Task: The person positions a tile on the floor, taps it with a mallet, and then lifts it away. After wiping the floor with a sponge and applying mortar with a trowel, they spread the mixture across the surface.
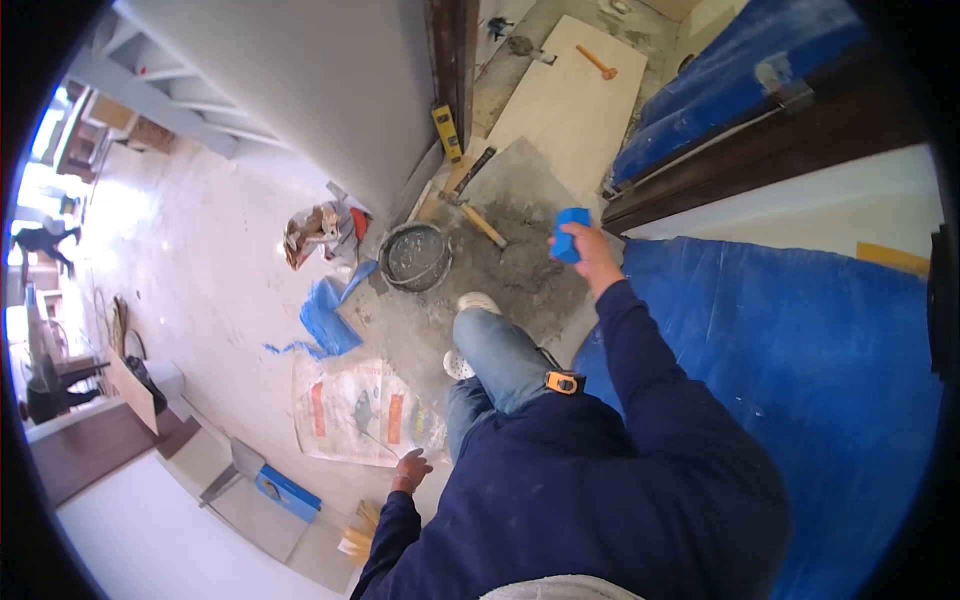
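My right hand [596, 254] is closed around a small blue block [570, 236], held out over the patch of wet mortar [530, 262]; the frame does not show exactly what the block is. My left hand [411, 468] hangs low at my side with its fingers apart and nothing visible in them. Nearest to it on the floor lies a flattened white printed sack [352, 412]. A hammer with a light wooden handle [484, 226] rests at the mortar's edge. Beside it stands a round black bucket [415, 257].
Beyond the mortar lies a large pale tile [570, 100] with an orange-handled tool [597, 62] on it. A yellow level [447, 133] leans by the door frame. Blue sheeting [760, 350] covers the right. Crumpled blue plastic [328, 318] and a debris bag [325, 232] lie left.
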A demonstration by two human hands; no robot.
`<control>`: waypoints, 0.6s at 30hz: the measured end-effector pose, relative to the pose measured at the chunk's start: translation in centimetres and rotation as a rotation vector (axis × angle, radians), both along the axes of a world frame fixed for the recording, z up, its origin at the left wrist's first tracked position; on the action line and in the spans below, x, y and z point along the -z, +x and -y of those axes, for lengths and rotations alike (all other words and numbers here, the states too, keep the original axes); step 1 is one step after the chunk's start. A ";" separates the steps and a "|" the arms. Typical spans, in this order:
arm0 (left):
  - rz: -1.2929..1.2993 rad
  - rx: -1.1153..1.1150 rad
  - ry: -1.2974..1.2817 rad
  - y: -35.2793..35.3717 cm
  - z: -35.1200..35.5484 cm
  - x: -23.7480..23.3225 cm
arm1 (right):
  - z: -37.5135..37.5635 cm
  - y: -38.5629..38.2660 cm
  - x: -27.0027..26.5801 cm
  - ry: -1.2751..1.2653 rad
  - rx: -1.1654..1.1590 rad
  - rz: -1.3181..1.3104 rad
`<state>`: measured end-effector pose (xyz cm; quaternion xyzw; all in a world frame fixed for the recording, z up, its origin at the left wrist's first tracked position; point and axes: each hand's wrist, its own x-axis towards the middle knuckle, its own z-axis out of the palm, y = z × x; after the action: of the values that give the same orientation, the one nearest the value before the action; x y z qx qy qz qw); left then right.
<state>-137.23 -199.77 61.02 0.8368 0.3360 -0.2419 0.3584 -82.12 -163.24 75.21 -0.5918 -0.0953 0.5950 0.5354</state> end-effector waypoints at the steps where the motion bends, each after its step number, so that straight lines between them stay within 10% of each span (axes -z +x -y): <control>1: -0.121 -0.071 -0.091 -0.4 -0.5 -0.6 | 0.8 2.8 -0.7 -0.015 0.064 0.046; 2: -0.238 -0.145 -0.182 -0.6 -0.9 -1.0 | 1.4 5.6 -1.2 -0.017 0.129 0.089; 3: -0.125 -0.760 -0.406 -1.2 -0.8 -0.7 | 2.1 8.0 -1.6 -0.026 0.190 0.132; 6: -0.031 -0.332 -0.357 -2.8 -4.0 1.4 | 2.9 12.8 -5.2 -0.015 0.269 0.181; 10: 0.003 -0.696 -0.229 0.2 -10.9 2.4 | 0.0 17.5 -7.0 -0.020 0.340 0.203; 11: 0.130 -0.303 0.005 1.0 -13.6 3.1 | -1.5 18.9 -6.6 -0.015 0.325 0.204; 14: 0.024 -1.325 -0.494 9.6 -23.5 0.4 | -6.8 23.0 -5.1 0.014 0.319 0.179; 15: -0.062 -1.335 -0.423 16.4 -28.9 -6.6 | -9.2 24.9 -4.1 0.058 0.265 0.190; 18: 0.006 -0.959 -0.318 25.9 -38.9 -4.3 | -17.0 30.2 -2.5 0.056 0.181 0.185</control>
<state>-111.30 -160.85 65.36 0.5238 0.6405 -0.0957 0.5534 -51.93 -146.22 77.69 -0.6353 -0.1071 0.4842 0.5920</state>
